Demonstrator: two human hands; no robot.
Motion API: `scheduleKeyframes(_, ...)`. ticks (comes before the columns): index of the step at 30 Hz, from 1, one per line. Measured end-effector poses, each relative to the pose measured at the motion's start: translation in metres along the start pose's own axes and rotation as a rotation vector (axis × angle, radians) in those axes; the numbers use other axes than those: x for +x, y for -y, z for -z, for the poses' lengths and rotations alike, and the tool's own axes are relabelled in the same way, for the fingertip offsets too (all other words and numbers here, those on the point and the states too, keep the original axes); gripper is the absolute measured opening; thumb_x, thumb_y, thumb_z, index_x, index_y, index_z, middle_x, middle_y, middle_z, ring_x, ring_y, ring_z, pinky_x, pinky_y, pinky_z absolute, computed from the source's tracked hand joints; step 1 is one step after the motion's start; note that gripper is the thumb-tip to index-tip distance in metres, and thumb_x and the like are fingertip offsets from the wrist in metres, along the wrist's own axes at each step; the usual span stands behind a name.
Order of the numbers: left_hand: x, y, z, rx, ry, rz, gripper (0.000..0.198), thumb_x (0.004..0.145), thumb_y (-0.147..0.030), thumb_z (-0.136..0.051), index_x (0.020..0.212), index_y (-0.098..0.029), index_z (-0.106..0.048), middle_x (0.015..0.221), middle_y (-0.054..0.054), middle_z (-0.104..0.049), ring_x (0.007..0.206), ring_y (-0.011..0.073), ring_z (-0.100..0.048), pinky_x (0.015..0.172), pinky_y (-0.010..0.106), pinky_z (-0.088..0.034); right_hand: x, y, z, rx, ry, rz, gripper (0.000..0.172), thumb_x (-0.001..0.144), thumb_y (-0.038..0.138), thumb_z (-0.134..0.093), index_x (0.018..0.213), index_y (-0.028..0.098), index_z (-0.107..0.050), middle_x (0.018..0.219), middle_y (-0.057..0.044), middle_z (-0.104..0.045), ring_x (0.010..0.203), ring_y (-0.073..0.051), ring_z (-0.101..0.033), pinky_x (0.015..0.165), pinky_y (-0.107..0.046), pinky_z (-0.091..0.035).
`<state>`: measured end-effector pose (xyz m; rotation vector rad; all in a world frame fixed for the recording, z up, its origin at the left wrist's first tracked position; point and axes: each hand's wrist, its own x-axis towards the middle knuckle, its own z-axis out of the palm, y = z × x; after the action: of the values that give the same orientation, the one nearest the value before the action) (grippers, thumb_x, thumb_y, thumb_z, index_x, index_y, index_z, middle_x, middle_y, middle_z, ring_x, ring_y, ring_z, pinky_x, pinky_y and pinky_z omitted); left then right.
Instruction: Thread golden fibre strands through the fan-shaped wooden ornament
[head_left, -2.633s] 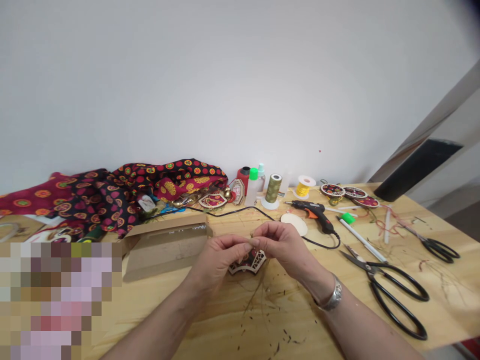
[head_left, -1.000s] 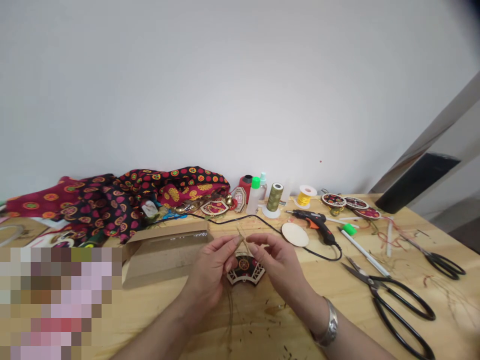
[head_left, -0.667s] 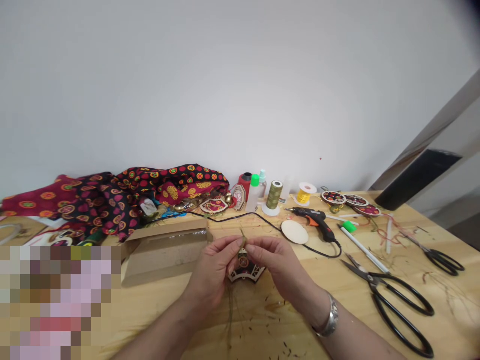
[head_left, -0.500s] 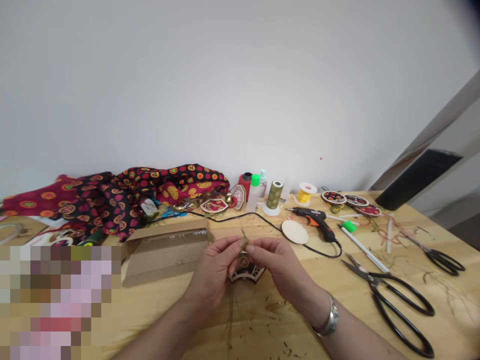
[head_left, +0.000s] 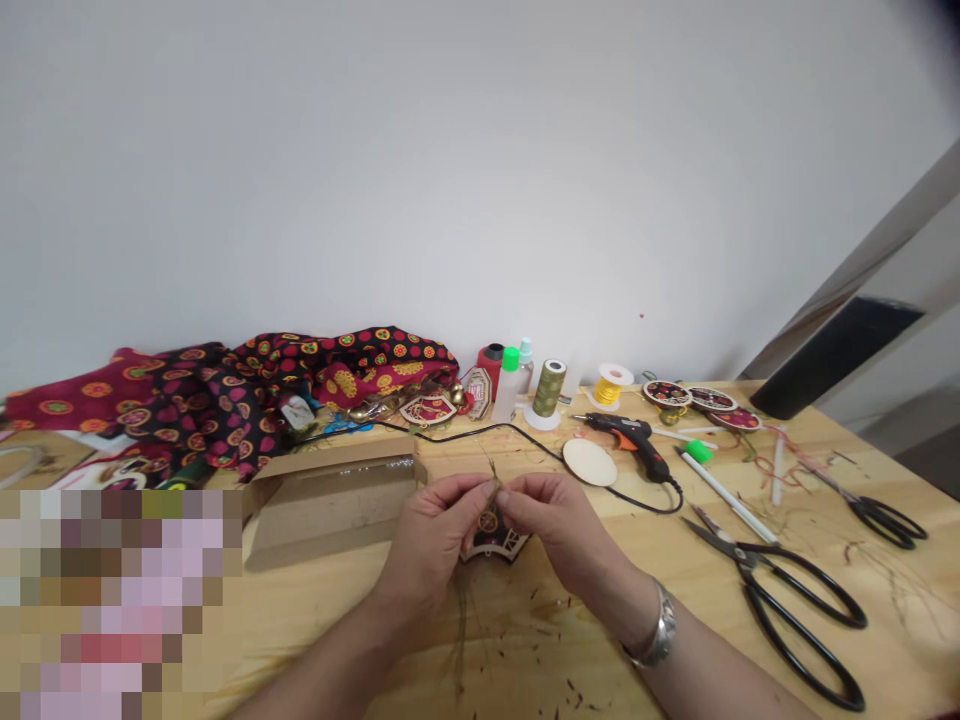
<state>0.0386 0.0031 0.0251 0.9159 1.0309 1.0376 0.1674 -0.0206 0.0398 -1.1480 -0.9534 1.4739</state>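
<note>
Cord, thin and olive, marks the centre of the clock here, with 12 o'clock toward the wall, and its short end pokes up at 12 from the fingertips. The left hand, coming in from 8 o'clock, pinches it between thumb and forefinger; the right hand, from 4 o'clock and with a silver bracelet on its wrist, pinches it too. The two hands meet at the cord, though whether their fingertips touch each other I cannot tell. Just under the fingers, at 6 o'clock, is a fan-shaped ornament, partly covered. Dark snippets lie on the wooden table toward 5. A cardboard box sits near the left hand at 9, and large scissors with black handles lie at 4. Farther out, a pale disc and a glue gun lie at 2, a white stick and smaller scissors at 3. Beyond them, an olive spool stands at 1, a green-capped bottle at 12, and patterned cloth is heaped at 10, before the pale wall.
</note>
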Motion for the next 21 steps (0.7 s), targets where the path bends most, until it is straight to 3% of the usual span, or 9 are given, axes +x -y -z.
scheduleKeyframes(3, -0.0015, -0.002, -0.001, 0.005, 0.001, -0.003, 0.02, 0.06, -0.031, -0.071, 0.073, -0.015, -0.07, 0.04, -0.007, -0.044, 0.039, 0.0041, -0.032, 0.039, 0.016, -0.024, 0.0002, 0.0006, -0.0003, 0.011, -0.006, -0.002, 0.021, 0.063, 0.028, -0.066, 0.053, 0.012, -0.055, 0.047, 0.004, -0.048, 0.045, -0.006, -0.038, 0.047, -0.021, -0.028)
scheduleKeyframes(7, -0.0022, -0.0067, -0.0022, -0.067, -0.016, 0.023, 0.021, 0.057, -0.031, -0.073, 0.069, -0.014, -0.068, 0.042, -0.006, -0.047, 0.039, 0.003, -0.032, 0.039, 0.015, -0.023, 0.0015, -0.0007, 0.0033, 0.048, 0.019, 0.0, 0.018, 0.064, 0.025, -0.064, 0.056, 0.012, -0.056, 0.047, 0.004, -0.047, 0.045, -0.006, -0.037, 0.047, -0.021, -0.026)
scheduleKeyframes(11, -0.0003, -0.0086, -0.0015, -0.085, -0.017, 0.022, 0.022, 0.058, -0.032, -0.072, 0.069, -0.013, -0.067, 0.035, -0.009, -0.038, 0.038, 0.0032, -0.029, 0.04, 0.015, -0.022, 0.0022, -0.0011, 0.0065, 0.084, 0.025, 0.018, 0.014, 0.065, 0.022, -0.062, 0.058, 0.011, -0.058, 0.048, 0.003, -0.048, 0.046, -0.006, -0.037, 0.047, -0.021, -0.025)
scheduleKeyframes(16, -0.0006, -0.0081, -0.0033, -0.088, -0.009, 0.015, 0.021, 0.058, -0.031, -0.073, 0.068, -0.014, -0.067, 0.037, -0.008, -0.04, 0.038, 0.0031, -0.029, 0.04, 0.015, -0.022, 0.0014, 0.0012, 0.0042, 0.058, 0.086, 0.036, 0.019, 0.067, 0.029, -0.064, 0.064, 0.011, -0.064, 0.052, 0.002, -0.052, 0.048, -0.007, -0.039, 0.049, -0.021, -0.028)
scheduleKeyframes(21, -0.0012, -0.0042, -0.0023, -0.06, 0.019, 0.004, 0.02, 0.061, -0.032, -0.071, 0.068, -0.014, -0.068, 0.037, -0.008, -0.039, 0.038, 0.0031, -0.029, 0.04, 0.015, -0.024, 0.0019, 0.0006, 0.0025, 0.022, 0.053, 0.012, 0.023, 0.064, 0.033, -0.067, 0.064, 0.01, -0.066, 0.054, 0.0, -0.057, 0.05, -0.009, -0.044, 0.051, -0.023, -0.032)
